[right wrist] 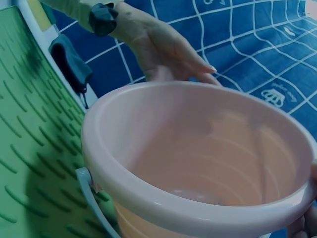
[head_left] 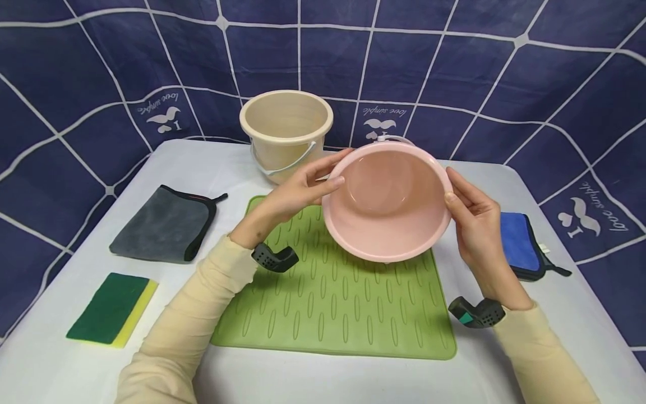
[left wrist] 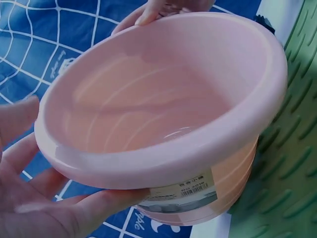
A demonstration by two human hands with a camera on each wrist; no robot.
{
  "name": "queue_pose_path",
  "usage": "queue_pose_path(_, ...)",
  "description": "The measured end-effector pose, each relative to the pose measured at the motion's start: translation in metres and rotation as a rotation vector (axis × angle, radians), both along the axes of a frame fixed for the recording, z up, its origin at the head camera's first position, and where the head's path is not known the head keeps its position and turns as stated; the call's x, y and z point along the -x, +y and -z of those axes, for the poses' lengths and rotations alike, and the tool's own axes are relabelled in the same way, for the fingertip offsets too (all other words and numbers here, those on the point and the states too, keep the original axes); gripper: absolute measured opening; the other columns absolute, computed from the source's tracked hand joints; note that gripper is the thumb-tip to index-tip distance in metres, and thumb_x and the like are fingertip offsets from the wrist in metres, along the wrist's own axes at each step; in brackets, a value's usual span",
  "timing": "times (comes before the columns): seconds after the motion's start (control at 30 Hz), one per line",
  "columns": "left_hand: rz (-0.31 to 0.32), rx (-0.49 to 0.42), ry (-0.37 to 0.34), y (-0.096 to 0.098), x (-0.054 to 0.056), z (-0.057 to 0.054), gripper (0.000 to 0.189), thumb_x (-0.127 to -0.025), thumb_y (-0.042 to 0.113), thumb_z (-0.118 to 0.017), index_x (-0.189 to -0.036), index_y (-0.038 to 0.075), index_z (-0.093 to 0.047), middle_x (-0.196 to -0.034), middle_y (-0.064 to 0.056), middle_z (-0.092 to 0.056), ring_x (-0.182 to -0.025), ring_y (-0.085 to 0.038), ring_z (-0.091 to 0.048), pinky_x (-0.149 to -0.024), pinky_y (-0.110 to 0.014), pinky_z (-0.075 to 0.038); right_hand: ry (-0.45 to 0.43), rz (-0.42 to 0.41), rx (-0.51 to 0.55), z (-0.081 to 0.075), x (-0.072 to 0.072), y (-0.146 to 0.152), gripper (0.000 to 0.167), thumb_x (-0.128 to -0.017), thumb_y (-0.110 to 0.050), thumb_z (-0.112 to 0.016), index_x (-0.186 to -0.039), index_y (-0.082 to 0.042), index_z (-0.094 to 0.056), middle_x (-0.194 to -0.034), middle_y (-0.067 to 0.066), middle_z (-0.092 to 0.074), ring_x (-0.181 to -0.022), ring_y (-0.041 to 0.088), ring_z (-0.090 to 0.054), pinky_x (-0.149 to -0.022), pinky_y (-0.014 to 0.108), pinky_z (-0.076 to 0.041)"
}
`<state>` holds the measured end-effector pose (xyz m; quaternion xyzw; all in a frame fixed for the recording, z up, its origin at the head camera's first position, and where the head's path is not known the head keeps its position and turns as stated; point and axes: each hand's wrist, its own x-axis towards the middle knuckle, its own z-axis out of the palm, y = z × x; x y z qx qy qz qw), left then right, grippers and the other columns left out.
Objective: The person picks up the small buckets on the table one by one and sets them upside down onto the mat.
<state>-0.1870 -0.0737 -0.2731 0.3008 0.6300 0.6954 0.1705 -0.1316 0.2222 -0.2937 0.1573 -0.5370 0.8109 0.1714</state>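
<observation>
A pink bucket (head_left: 388,191) is tilted above the green mat, its mouth facing me; a paper label (left wrist: 181,193) shows on its side in the left wrist view. My right hand (head_left: 474,221) grips the rim at the right, thumb over the edge and fingers behind. At the opposite side, my left hand (head_left: 300,188) supports the bucket with outstretched fingers under the rim, the thumb straight and beside the edge. The bucket's pale handle (right wrist: 94,203) hangs along its outside in the right wrist view.
Behind the green ridged mat (head_left: 323,303) stands a cream bucket (head_left: 287,151) with a handle. At the left lie a folded grey cloth (head_left: 164,224) and a green-and-yellow sponge (head_left: 111,308). A blue cloth (head_left: 520,244) lies at the right, partly behind the right hand.
</observation>
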Motion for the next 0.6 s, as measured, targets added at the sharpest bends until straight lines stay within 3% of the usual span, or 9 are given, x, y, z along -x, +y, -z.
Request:
queue_pose_path(0.23,-0.033,0.000,0.060,-0.003,-0.004,0.005,0.045,-0.096,0.003,-0.050,-0.140,0.000,-0.039,-0.139,-0.018,-0.043,-0.112,-0.030,-0.054,-0.086,-0.052,-0.045,0.057,-0.051,-0.017,0.007,-0.003,0.001,0.036,-0.087,0.019,-0.049,-0.121,0.010,-0.057,-0.114,0.016,-0.063,-0.105,0.021,-0.060,-0.084,0.026,-0.048)
queue_pose_path(0.4,-0.108,-0.008,0.126,-0.002,-0.009,0.008,0.041,-0.095,0.002,-0.051,-0.136,-0.003,-0.045,-0.131,-0.017,-0.051,-0.111,-0.026,-0.055,-0.091,-0.050,-0.042,0.090,-0.044,-0.067,0.009,-0.003,0.001,0.036,-0.087,0.020,-0.048,-0.121,0.010,-0.056,-0.113,0.015,-0.063,-0.105,0.021,-0.060,-0.083,0.026,-0.049)
queue_pose_path(0.6,-0.213,-0.056,0.149,0.005,-0.014,0.007,0.039,-0.095,-0.001,-0.051,-0.134,-0.006,-0.046,-0.130,-0.017,-0.052,-0.112,-0.025,-0.054,-0.093,-0.042,-0.043,0.127,-0.020,-0.090,0.009,-0.003,0.000,0.036,-0.087,0.018,-0.051,-0.122,0.011,-0.055,-0.115,0.015,-0.062,-0.107,0.022,-0.059,-0.085,0.027,-0.048)
